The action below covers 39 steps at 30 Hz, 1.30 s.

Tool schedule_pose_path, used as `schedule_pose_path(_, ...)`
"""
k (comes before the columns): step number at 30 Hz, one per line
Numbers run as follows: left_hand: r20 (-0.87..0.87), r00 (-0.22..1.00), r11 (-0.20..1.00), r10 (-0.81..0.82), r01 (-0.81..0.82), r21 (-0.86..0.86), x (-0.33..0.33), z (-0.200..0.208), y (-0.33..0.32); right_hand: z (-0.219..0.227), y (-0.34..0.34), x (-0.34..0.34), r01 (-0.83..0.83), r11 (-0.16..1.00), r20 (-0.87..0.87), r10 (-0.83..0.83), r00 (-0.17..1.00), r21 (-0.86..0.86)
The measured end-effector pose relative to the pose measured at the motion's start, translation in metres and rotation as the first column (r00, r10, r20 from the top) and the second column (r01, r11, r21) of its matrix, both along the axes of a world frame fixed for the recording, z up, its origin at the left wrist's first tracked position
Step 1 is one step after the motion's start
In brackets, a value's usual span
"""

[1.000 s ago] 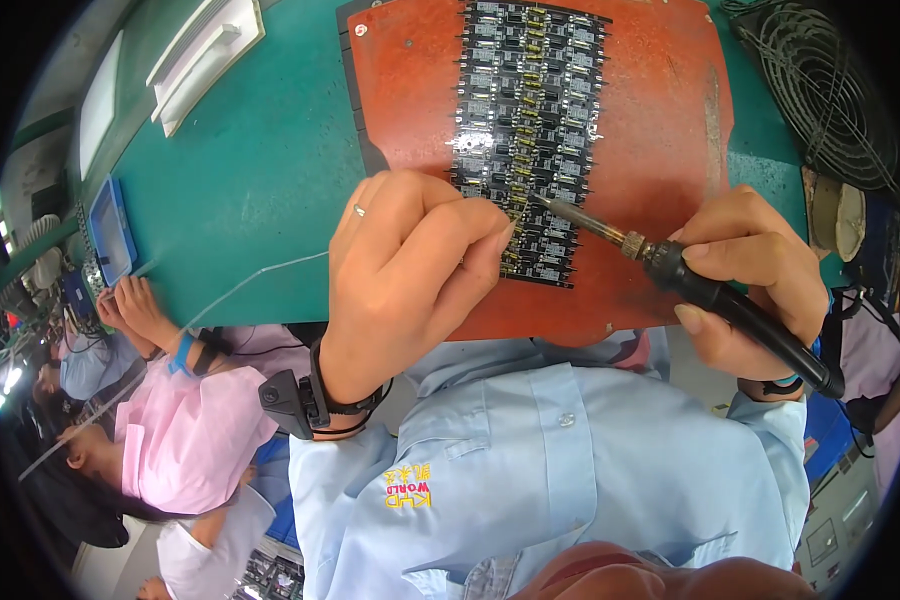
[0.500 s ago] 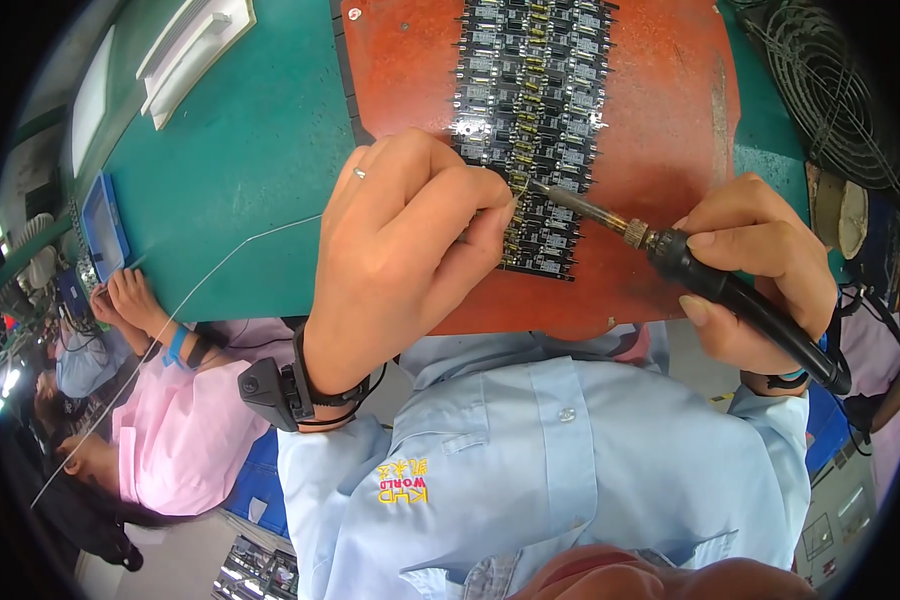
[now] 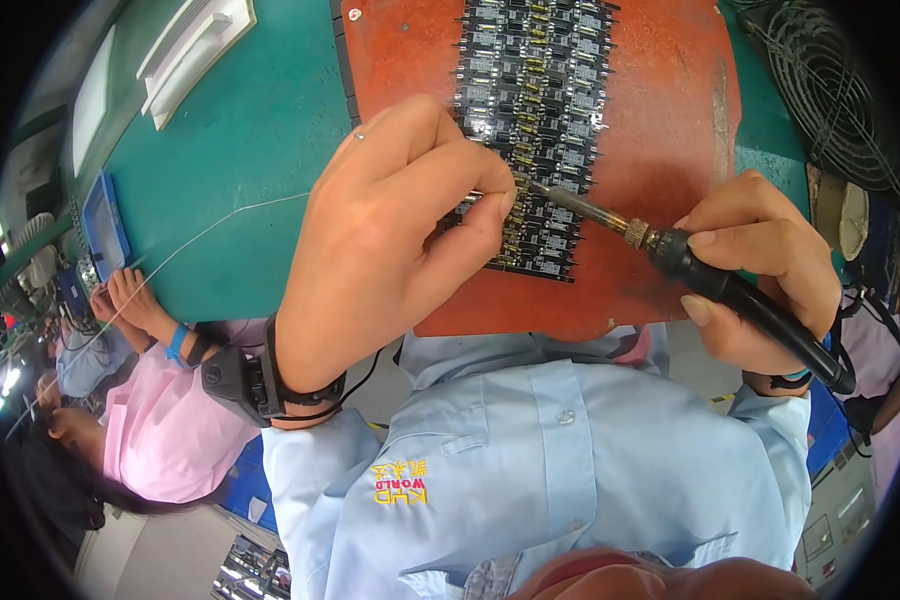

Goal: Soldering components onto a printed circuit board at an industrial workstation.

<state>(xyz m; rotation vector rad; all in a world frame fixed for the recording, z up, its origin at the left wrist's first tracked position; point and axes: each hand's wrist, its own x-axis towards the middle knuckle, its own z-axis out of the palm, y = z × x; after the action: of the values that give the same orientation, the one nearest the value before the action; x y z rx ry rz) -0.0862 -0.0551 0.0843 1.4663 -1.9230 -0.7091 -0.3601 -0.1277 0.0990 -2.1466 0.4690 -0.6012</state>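
Note:
A long panel of small black circuit boards (image 3: pixel 535 95) lies on an orange-red mat (image 3: pixel 660 110). My left hand (image 3: pixel 400 220) is over the panel's left side, thumb and forefinger pinched on thin solder wire (image 3: pixel 240 209) that trails off to the left. My right hand (image 3: pixel 770 265) grips the black handle of a soldering iron (image 3: pixel 690 265). The iron's tip points left onto the boards, right beside my left fingertips. Those fingers cover part of the panel, and whether the tip touches a joint is too small to tell.
A round metal fan grille (image 3: pixel 835 95) stands at the far right. On the green table (image 3: pixel 230 130) are a white holder (image 3: pixel 195 60) at the far left and a blue tray (image 3: pixel 105 225) at its left edge. A co-worker in a pink sleeve (image 3: pixel 185 430) sits at left.
My left wrist has swung to the left, its fingertips staying close to the iron's tip. The solder wire has shifted with it. The soldering iron has barely moved.

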Motion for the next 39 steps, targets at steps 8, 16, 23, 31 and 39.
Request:
schedule_pose_path(8,-0.009,1.000,0.999,-0.028,0.028,0.031,0.001,0.002,-0.004,0.002,0.001,0.000,0.011,1.000,-0.012,-0.011,1.000,0.002)
schedule_pose_path(16,-0.019,1.000,1.000,-0.013,0.014,0.027,-0.005,0.003,-0.003,0.002,0.003,-0.004,0.015,1.000,0.000,-0.015,1.000,0.000)
schedule_pose_path(23,0.029,1.000,1.000,0.006,-0.006,0.001,-0.004,-0.002,0.000,0.003,0.003,0.002,0.010,1.000,0.001,-0.010,1.000,-0.017)
schedule_pose_path(31,0.175,0.984,0.944,0.019,0.040,-0.328,0.005,-0.016,0.014,0.001,0.001,0.008,0.027,0.997,0.049,-0.023,0.999,-0.071)
schedule_pose_path(39,0.305,0.952,0.946,-0.032,0.128,-0.298,-0.002,-0.012,0.016,0.001,0.002,0.002,0.040,0.995,0.072,-0.034,0.997,-0.090)
